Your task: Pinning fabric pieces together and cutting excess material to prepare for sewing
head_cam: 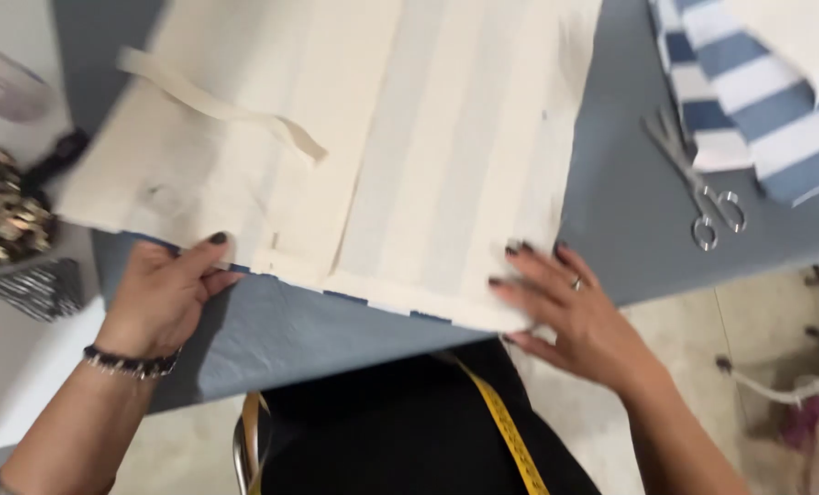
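Note:
A large piece of cream fabric (409, 137) with faint stripes lies across a grey-blue table (630, 211). A cream strap (217, 105) rests on its left part. My left hand (166, 293) pinches the fabric's near-left edge, thumb on top, a dark bead bracelet on the wrist. Fingers spread, my right hand (570, 312) presses flat on the fabric's near-right corner at the table's front edge, with a ring on one finger. A blue layer peeks out under the cream edge between my hands.
Silver scissors (698, 179) lie on the table to the right, beside folded blue-and-white striped cloth (758, 101). A yellow tape measure (510, 431) hangs around my neck over dark clothing. Patterned fabric bundles (6, 211) sit at the left.

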